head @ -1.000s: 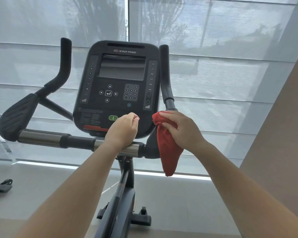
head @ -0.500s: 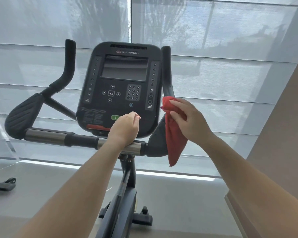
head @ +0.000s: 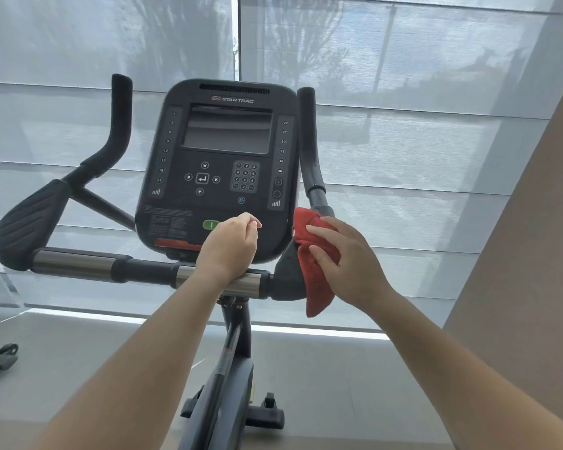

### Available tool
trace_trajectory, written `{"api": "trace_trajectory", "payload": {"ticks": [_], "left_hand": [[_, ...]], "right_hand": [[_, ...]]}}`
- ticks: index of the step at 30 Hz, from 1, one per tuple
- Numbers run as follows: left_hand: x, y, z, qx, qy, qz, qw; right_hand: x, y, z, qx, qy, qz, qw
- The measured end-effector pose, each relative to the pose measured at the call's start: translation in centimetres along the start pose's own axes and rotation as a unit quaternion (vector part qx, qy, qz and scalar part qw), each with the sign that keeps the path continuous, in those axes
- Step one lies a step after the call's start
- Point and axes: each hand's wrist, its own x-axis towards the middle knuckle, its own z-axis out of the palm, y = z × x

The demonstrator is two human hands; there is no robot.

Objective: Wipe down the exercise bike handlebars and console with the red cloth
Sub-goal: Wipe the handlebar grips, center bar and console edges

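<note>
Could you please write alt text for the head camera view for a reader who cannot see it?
A person's right hand holds a red cloth against the base of an exercise bike's right handlebar, beside the black console. The left hand rests, fingers loosely curled, on the crossbar below the console.

The black rounded plastic console (head: 218, 170) stands centred above the horizontal steel-and-black handlebar tube (head: 79, 264). The left black foam upright grip (head: 121, 118) rises left of it, and the right black foam upright grip (head: 307, 134) rises right. The left hand (head: 229, 248) rests on the tube before the console. The right hand (head: 351, 264) holds the red terry cloth (head: 319, 297) against the right grip's base.
</note>
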Motion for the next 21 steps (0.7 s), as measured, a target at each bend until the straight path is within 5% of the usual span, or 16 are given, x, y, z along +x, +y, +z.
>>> {"api": "trace_trajectory", "payload": {"ticks": [10,15,21], "left_hand": [[0.1,-0.1,-0.1,-0.012,0.003,0.009,1.0],[-0.1,-0.1,-0.2,-0.01,0.0,0.01,1.0],[-0.1,-0.1,-0.2,-0.008,-0.002,0.009,1.0]], "right_hand": [[0.6,0.1,-0.5,0.021,-0.047,-0.003,0.999],[-0.5,-0.2,-0.2,0.044,0.01,0.103,0.994],[-0.6,-0.8,0.7,0.056,0.06,0.092,0.992]]}}
